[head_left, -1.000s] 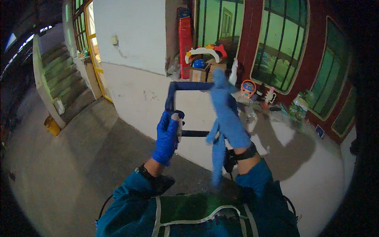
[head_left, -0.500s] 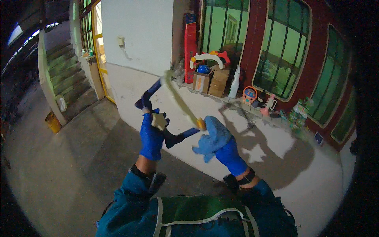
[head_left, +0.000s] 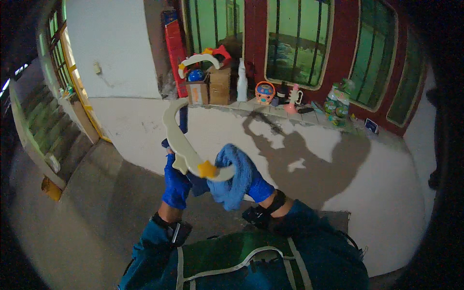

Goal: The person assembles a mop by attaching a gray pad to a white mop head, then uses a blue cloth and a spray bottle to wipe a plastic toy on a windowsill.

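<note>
A cream crescent-shaped toy piece (head_left: 180, 137) with a dark blue frame (head_left: 183, 120) behind it is held up in front of me. An orange star (head_left: 207, 169) sits near its lower end, and a pale star (head_left: 180, 163) is beside my left hand. That hand, my left hand (head_left: 176, 188) in a blue glove, grips the toy at its lower left side. My right hand (head_left: 260, 187), gloved in blue too, holds a light blue cloth (head_left: 231, 186) wrapped around the crescent's lower right end. The cloth hides most of the right fingers.
A ledge under barred windows carries cardboard boxes (head_left: 219, 87), a white bottle (head_left: 241, 82), an orange toy basket (head_left: 265, 93), a pink toy (head_left: 293, 100) and a bag of green items (head_left: 336, 102). Another cream crescent (head_left: 203, 59) lies on the boxes. Stairs (head_left: 38, 125) rise at left.
The toy has turned so its crescent faces me more broadly. My right hand has brought the cloth inward, around the crescent's end. My view has swung to the right.
</note>
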Available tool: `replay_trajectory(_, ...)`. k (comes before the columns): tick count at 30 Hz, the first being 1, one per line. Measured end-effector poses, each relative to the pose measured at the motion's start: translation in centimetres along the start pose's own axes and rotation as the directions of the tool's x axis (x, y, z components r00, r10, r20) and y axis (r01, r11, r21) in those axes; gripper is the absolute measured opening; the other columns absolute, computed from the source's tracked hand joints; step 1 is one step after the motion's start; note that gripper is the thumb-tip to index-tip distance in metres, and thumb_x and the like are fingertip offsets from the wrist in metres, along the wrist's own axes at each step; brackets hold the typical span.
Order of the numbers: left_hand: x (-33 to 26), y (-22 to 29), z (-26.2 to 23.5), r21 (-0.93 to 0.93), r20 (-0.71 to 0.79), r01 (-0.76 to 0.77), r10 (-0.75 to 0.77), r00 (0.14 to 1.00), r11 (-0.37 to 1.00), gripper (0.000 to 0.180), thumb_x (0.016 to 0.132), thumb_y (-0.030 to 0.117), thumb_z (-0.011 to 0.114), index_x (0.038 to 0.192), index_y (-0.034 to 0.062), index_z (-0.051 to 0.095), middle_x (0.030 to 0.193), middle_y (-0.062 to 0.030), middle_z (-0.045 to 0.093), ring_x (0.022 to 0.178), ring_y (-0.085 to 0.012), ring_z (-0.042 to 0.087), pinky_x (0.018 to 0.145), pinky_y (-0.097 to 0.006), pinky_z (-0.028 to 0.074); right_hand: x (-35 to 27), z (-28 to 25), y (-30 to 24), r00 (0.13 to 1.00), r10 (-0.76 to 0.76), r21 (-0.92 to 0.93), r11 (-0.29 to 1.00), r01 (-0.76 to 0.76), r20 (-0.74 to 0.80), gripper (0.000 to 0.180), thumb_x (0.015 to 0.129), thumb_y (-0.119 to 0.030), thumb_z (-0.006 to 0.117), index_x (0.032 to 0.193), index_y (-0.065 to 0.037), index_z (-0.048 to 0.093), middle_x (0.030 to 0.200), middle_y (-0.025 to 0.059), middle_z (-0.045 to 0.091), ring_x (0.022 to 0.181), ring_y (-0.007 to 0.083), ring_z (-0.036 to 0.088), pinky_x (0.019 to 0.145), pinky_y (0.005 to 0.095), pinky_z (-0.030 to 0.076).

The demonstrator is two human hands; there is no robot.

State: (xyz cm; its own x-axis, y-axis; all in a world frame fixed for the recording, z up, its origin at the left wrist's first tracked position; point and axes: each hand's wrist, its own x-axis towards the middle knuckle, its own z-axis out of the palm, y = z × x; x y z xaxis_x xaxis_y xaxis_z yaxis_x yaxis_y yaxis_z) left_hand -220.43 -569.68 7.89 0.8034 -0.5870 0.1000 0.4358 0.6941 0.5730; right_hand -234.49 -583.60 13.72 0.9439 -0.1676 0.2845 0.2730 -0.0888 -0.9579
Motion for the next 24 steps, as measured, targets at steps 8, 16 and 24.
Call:
replay_trajectory(8, 3.4, -1.0, 2.0, 0.030, -0.034, -0.085, 0.086, 0.996, 0.996, 0.040, 0.096, 0.042, 0.039, 0.115, 0.0096, 0.053, 0.092, -0.0063, 0.061, 0.081, -0.0225, 0.060, 0.070, -0.037, 0.051, 1.0, -1.3, 2.6, 0.943, 0.321, 0.867, 0.491, -0.086, -0.088, 0.050, 0.092, -0.055, 0.039, 0.080, -0.009, 0.053, 0.058, 0.0061, 0.050, 0.045, 0.0197, 0.046, 0.042, 0.0327, 0.038)
replay_trajectory(16, 8.7, -5.4, 5.8, -0.036, -0.001, -0.057, 0.057, 0.998, 0.998, 0.048, 0.094, 0.049, 0.041, 0.117, 0.0083, 0.050, 0.106, -0.0097, 0.059, 0.093, -0.0275, 0.057, 0.085, -0.049, 0.048, 5.1, -7.4, 6.3, 0.948, -0.263, 0.693, 0.650, 0.313, -0.181, 0.034, 0.093, -0.030, 0.043, 0.067, -0.008, 0.044, 0.056, 0.0053, 0.044, 0.047, 0.0205, 0.043, 0.043, 0.0317, 0.035)
replay_trajectory(24, 8.7, -9.4, 8.7, 0.684, -0.054, 0.297, -0.360, 0.931, 0.666, 0.059, 0.095, 0.053, 0.035, 0.137, 0.0115, 0.037, 0.110, -0.0074, 0.059, 0.091, -0.0180, 0.055, 0.079, -0.032, 0.044, 7.1, -12.7, 7.5, 0.878, -0.256, 0.443, 0.785, 0.433, -0.405, 0.023, 0.092, -0.019, 0.044, 0.070, -0.010, 0.044, 0.059, 0.0044, 0.043, 0.052, 0.0191, 0.045, 0.046, 0.0310, 0.037)
